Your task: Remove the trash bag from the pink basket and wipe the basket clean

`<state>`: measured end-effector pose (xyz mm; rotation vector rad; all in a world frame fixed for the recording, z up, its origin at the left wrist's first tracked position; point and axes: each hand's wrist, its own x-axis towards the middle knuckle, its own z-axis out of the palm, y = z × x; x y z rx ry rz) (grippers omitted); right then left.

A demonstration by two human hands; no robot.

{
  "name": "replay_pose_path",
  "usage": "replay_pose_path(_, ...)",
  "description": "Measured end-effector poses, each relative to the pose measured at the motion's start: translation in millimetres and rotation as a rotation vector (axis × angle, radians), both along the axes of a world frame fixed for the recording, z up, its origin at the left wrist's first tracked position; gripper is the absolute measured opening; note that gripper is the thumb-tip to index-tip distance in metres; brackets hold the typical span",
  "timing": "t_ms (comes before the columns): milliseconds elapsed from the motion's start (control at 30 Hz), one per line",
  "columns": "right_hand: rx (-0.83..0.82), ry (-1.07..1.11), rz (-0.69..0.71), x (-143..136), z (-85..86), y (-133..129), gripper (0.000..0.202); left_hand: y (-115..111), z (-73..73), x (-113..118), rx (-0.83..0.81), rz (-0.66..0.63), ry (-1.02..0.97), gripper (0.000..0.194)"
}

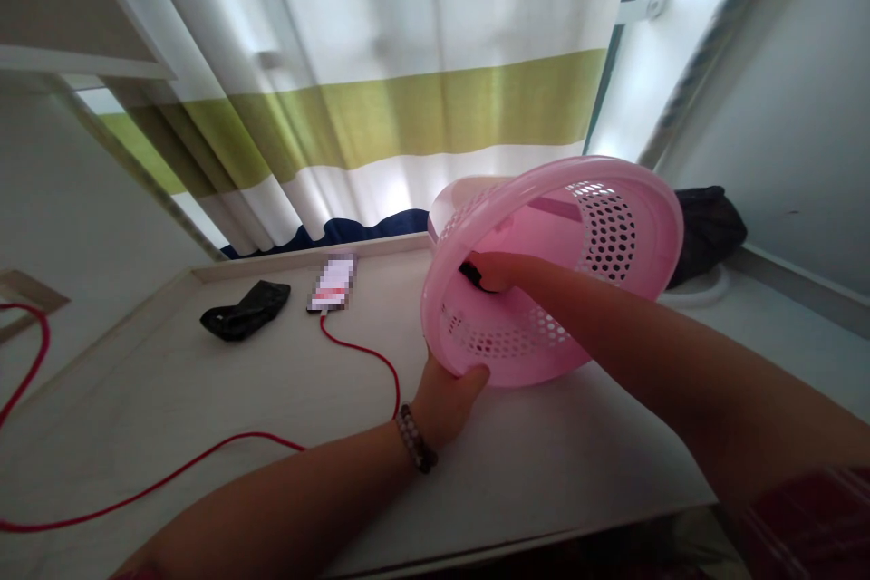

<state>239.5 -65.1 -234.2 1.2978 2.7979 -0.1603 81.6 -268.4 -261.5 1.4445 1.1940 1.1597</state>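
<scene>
A pink plastic basket (544, 365) with perforated sides is tilted on its side, its mouth facing me. At its lower left rim, my left hand (445, 399) grips the edge, the thumb on the near side and the other fingers hidden behind it. Inside the basket is my right hand (501, 272), closed around a small black thing (481, 279) near the left inner wall. Only part of that black thing shows, and its kind cannot be made out. The right fingertips are mostly hidden.
On the white tabletop (367, 498) lie a crumpled black bag-like item (248, 310) and a phone (333, 281) with a red cable (360, 348). Behind hangs a striped curtain (408, 118). A dark bag (710, 231) stands behind the basket at the right, beside the wall.
</scene>
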Motion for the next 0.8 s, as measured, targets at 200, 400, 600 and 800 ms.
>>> replay_pose_path(200, 0.044, -0.031, 0.001, 1.4, -0.2, -4.3, 0.045, -0.1, -0.9, 0.7, 0.033, -0.001, -0.004, 0.044)
replay_pose_path(400, 0.008, -0.21, 0.091, -0.5, 38.5, -71.9, 0.034, -1.8, 0.2, 0.3, 0.052, -0.048, -0.01, 0.041)
replay_pose_path(600, -0.119, -0.343, 0.057, 4.7, 59.7, -135.1, 0.029, 0.2, -1.7, -0.6, 0.071, -0.062, 0.02, 0.04)
replay_pose_path(800, -0.098, -0.273, 0.017, 5.1, 43.3, -117.9, 0.026, 1.9, -4.1, 0.3, 0.075, -0.029, -0.01, 0.048)
